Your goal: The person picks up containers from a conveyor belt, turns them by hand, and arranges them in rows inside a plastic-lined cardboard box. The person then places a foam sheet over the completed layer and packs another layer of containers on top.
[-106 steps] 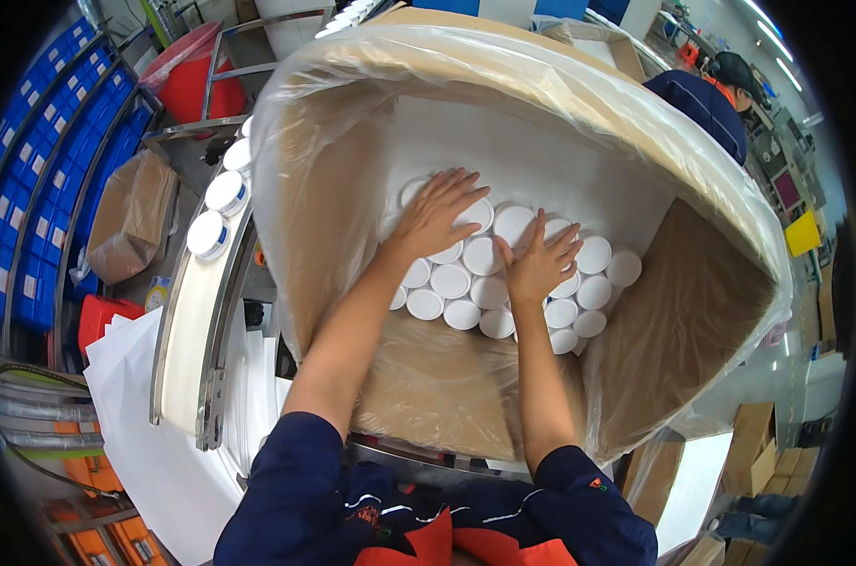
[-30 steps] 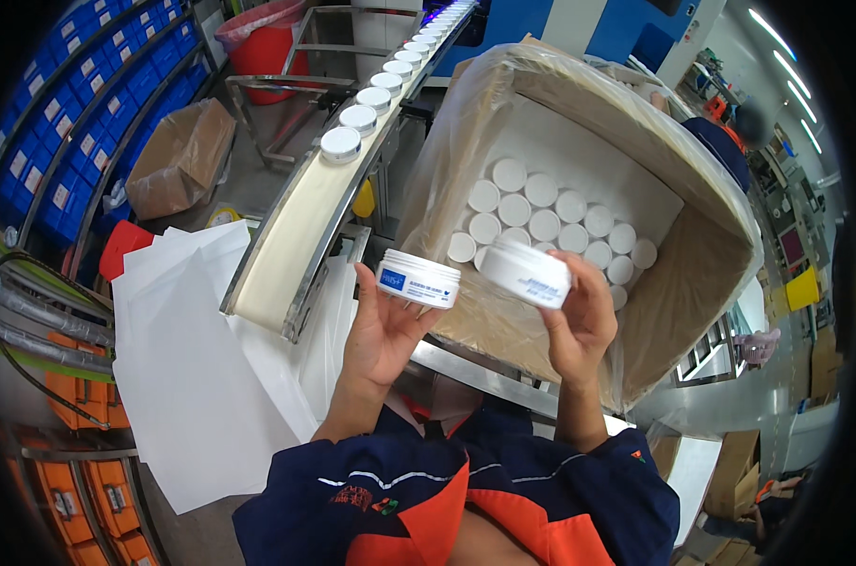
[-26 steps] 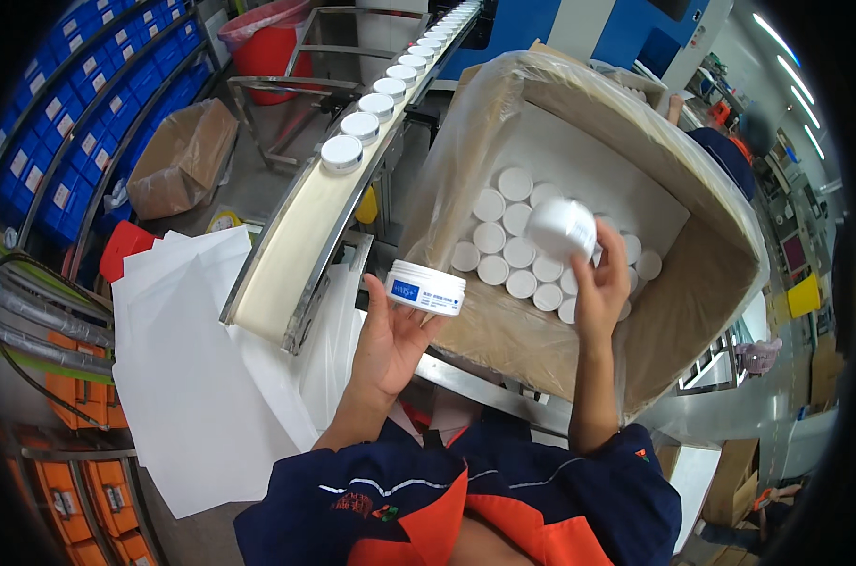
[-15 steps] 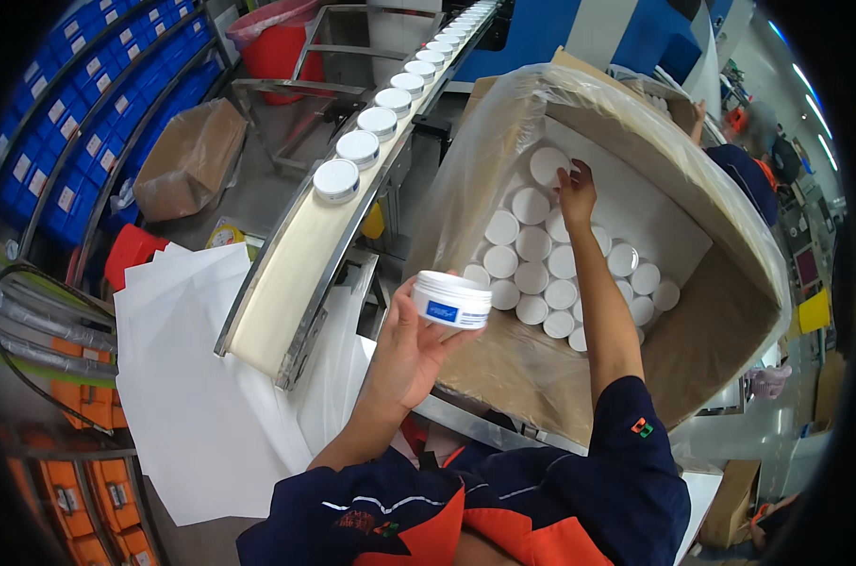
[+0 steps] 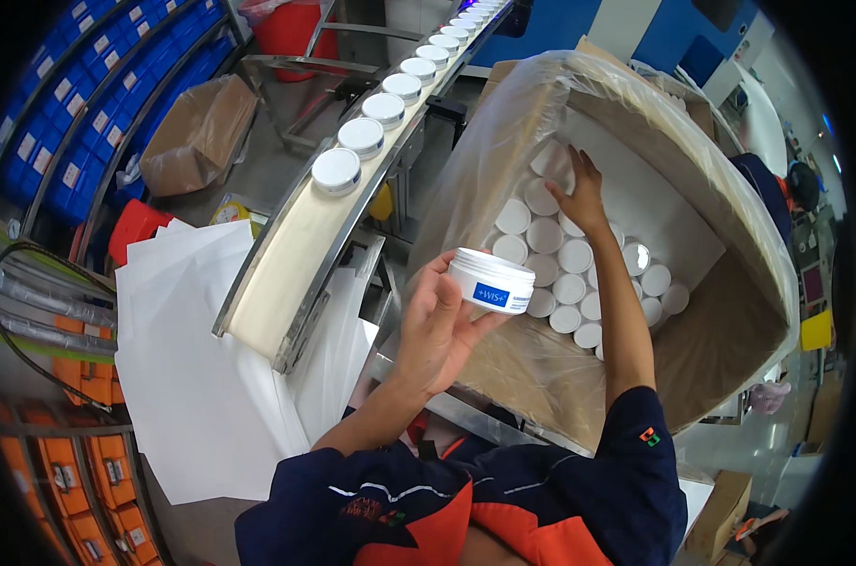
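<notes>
My left hand (image 5: 439,330) is closed around a white round jar (image 5: 491,281) with a blue label, holding it up in front of the carton's near left edge. The jar is slightly tilted, its label facing me. Inside the plastic-lined carton (image 5: 668,241), several white jars (image 5: 545,235) stand close together with their pale round tops showing. My right hand (image 5: 583,193) reaches into the carton's far left part, fingers spread. Beside its fingertips lies another white jar (image 5: 550,158); I cannot tell whether they touch. My right forearm hides part of the rows.
To the left of the carton, a conveyor belt (image 5: 275,274) carries a line of white jars (image 5: 362,138). White sheets (image 5: 187,377) lie beside its near end. Blue bins (image 5: 98,113) and orange bins (image 5: 112,472) stand at the left. A smaller carton (image 5: 201,132) sits behind the sheets.
My right hand's fingers have spread apart from the jar at the far left of the carton. My left hand has moved the held jar right and slightly up. The view has shifted a little.
</notes>
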The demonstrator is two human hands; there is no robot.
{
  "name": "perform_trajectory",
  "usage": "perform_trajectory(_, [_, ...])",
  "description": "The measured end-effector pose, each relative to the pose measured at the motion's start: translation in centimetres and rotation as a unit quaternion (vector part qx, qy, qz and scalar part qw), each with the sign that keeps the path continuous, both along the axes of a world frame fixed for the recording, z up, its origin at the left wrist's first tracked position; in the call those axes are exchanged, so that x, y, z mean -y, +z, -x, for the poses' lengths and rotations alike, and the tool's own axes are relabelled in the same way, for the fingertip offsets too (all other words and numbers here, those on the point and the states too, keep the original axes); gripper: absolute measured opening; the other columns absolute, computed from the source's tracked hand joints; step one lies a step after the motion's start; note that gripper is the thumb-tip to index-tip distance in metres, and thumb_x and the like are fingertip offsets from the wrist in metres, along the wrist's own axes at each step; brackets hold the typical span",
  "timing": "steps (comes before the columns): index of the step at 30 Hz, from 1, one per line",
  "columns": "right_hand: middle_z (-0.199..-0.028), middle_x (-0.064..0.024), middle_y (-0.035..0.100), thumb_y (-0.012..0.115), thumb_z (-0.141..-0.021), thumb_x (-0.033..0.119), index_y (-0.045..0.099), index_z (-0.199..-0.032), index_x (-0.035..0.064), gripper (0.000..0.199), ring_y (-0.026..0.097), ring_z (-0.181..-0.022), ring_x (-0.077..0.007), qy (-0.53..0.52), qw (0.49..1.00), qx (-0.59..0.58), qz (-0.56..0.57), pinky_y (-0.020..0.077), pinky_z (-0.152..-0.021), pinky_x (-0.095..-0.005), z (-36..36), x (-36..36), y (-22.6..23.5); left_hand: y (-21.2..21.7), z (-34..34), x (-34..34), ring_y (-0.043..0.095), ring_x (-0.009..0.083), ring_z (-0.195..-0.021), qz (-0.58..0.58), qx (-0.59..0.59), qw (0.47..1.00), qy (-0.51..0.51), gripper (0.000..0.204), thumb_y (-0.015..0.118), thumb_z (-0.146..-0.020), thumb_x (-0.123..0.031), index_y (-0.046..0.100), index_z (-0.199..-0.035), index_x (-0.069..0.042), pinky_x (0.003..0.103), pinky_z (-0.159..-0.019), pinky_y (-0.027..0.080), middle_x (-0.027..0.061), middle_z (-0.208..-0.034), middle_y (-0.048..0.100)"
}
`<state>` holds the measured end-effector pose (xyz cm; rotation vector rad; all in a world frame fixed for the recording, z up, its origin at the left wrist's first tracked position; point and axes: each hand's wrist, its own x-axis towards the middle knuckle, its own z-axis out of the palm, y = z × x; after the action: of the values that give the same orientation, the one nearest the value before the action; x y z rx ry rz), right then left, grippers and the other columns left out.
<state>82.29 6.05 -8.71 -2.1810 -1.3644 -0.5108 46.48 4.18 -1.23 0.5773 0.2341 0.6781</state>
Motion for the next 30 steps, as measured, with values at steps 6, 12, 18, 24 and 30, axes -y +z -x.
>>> perform_trajectory(6, [-0.137,-0.0175,0.054,0.082,-0.078,0.031,0.052,-0.135,-0.0012,0.071,0.054,-0.118,-0.0279,0.422,0.789,-0.407,-0.182,0.0475,-0.09,-0.0375,15.5,10.0,8.5,0.4,0.9,0.8,0.049,0.0326,-0.13,0.027,0.045,0.999,-0.008,0.069,0.047,-0.099,-0.052,0.026,-0.142,-0.002,0.053,-0.106,0.046,0.0175,-0.142,0.042])
perform_trajectory(12, [-0.119,-0.0175,0.065,0.079,-0.068,0.002,0.058,-0.12,-0.0016,0.056,0.06,-0.105,-0.031,0.308,0.912,-0.166,-0.216,0.0478,-0.088,-0.039,23.4,14.4,10.6,1.9,1.1,2.7,0.045,0.0389,-0.134,0.099,0.055,0.984,-0.135,0.084,0.03,-0.095,-0.071,0.032,-0.145,-0.003,0.059,-0.108,0.042,0.0211,-0.145,0.042])
perform_trajectory(18, [-0.113,-0.0198,0.066,0.072,-0.07,-0.005,0.058,-0.116,-0.0037,0.049,0.061,-0.102,-0.0331,0.295,0.912,-0.142,-0.248,0.0474,-0.089,-0.0406,24.7,16.2,12.3,3.3,3.6,4.5,0.043,0.0329,-0.136,-0.09,0.005,0.995,-0.045,0.062,0.043,-0.104,-0.045,0.023,-0.146,-0.004,0.055,-0.11,0.041,0.0185,-0.146,0.039])
perform_trajectory(24, [-0.117,-0.0216,0.064,0.069,-0.072,-0.006,0.056,-0.119,-0.005,0.048,0.059,-0.108,-0.0329,0.318,0.892,-0.18,-0.265,0.0453,-0.094,-0.0412,26.2,16.8,12.7,3.6,5.2,5.2,0.044,0.0294,-0.136,-0.099,0.045,0.994,-0.032,0.056,0.048,-0.104,-0.03,0.021,-0.146,-0.004,0.052,-0.111,0.041,0.0166,-0.145,0.04])
perform_trajectory(30, [-0.118,-0.0216,0.064,0.068,-0.073,-0.007,0.055,-0.12,-0.0053,0.049,0.058,-0.11,-0.0329,0.334,0.876,-0.212,-0.277,0.0448,-0.096,-0.041,27.3,16.8,12.7,3.7,6.3,5.4,0.043,0.028,-0.137,-0.113,0.055,0.992,-0.027,0.056,0.05,-0.104,-0.028,0.022,-0.146,-0.005,0.051,-0.112,0.04,0.0157,-0.144,0.04])
